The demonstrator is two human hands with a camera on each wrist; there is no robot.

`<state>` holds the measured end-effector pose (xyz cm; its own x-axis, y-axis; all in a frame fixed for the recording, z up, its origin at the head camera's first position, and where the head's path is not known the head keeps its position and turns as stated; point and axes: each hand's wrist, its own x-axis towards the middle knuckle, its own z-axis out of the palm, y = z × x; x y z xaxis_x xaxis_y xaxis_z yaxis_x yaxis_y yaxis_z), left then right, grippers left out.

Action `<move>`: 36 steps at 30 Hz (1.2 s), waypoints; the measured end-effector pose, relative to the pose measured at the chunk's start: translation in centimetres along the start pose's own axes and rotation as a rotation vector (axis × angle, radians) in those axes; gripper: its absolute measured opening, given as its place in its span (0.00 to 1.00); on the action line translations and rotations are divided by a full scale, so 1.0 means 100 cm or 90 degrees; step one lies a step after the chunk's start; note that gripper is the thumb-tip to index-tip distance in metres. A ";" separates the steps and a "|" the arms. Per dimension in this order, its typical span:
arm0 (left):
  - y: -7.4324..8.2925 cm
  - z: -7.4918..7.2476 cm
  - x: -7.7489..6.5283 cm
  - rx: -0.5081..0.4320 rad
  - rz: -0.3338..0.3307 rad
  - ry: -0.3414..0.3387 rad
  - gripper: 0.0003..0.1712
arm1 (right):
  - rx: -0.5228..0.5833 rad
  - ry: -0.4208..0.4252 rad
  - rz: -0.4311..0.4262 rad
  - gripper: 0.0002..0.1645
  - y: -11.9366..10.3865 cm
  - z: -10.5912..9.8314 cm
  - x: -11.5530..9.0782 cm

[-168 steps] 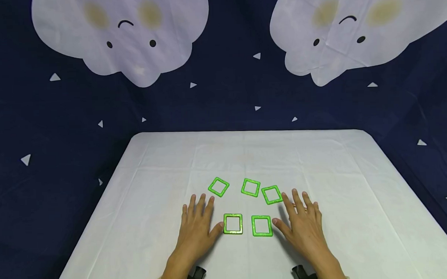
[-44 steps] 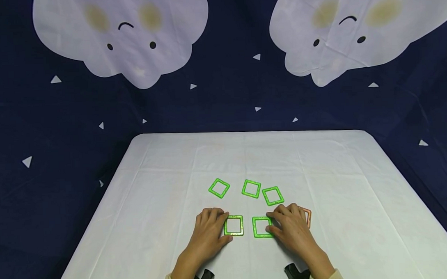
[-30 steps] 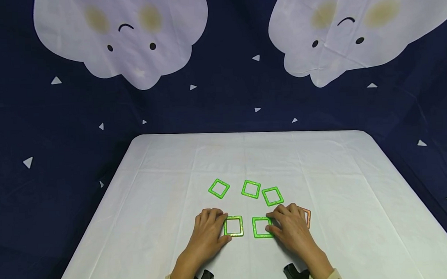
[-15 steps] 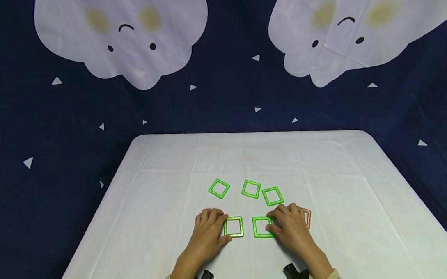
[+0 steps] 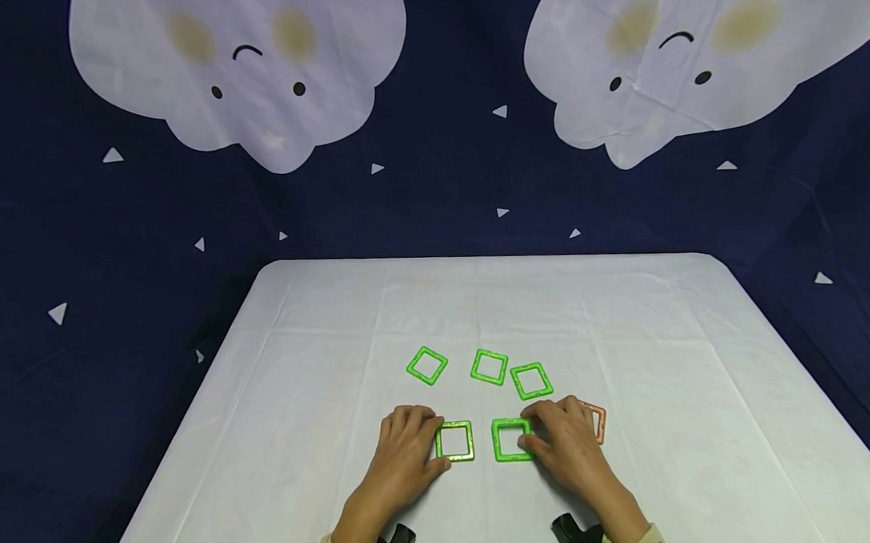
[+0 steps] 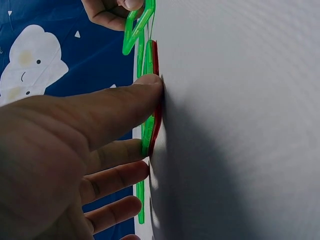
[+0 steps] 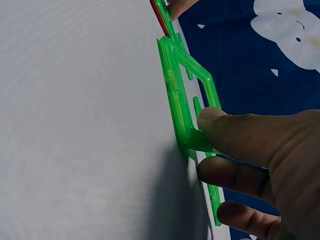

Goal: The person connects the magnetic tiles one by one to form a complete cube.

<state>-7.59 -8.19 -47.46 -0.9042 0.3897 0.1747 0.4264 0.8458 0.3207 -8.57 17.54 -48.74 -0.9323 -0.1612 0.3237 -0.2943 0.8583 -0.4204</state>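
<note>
My left hand (image 5: 404,456) pinches the left edge of a green square magnetic tile (image 5: 471,441) between thumb and fingers. Beneath that tile the left wrist view shows a red tile (image 6: 156,125) stacked flush against it on the table. With thumb and index finger, my right hand (image 5: 570,442) holds the right side of another green square tile (image 5: 496,441). That tile looks tilted off the cloth in the right wrist view. An orange tile (image 5: 602,427) pokes out past the right hand's fingers, mostly hidden.
Behind the hands lie several loose green tiles: a turned one at left (image 5: 411,370), a middle one (image 5: 475,367) and a right one (image 5: 516,382). All rest on the white cloth-covered table (image 5: 322,347). A dark blue curtain (image 5: 433,208) with cloud prints hangs beyond.
Earlier both hands lay spread beside the front tiles; they then moved inward and took hold of them. Since half a second ago the right green tile has tilted up; the left hand stays still.
</note>
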 end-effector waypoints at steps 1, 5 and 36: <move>0.000 0.000 0.000 0.000 0.000 0.000 0.32 | 0.004 0.001 0.002 0.22 0.000 0.000 0.000; 0.000 0.000 0.000 0.001 0.002 0.000 0.32 | 0.014 0.002 0.008 0.21 0.000 0.000 0.000; 0.001 0.001 0.001 0.002 0.019 -0.023 0.30 | 0.048 0.074 -0.020 0.18 0.000 -0.003 0.001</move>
<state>-7.60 -8.02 -47.48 -0.8912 0.4276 0.1512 0.4535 0.8345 0.3129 -8.58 17.66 -48.50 -0.8933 -0.1260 0.4314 -0.3418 0.8138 -0.4699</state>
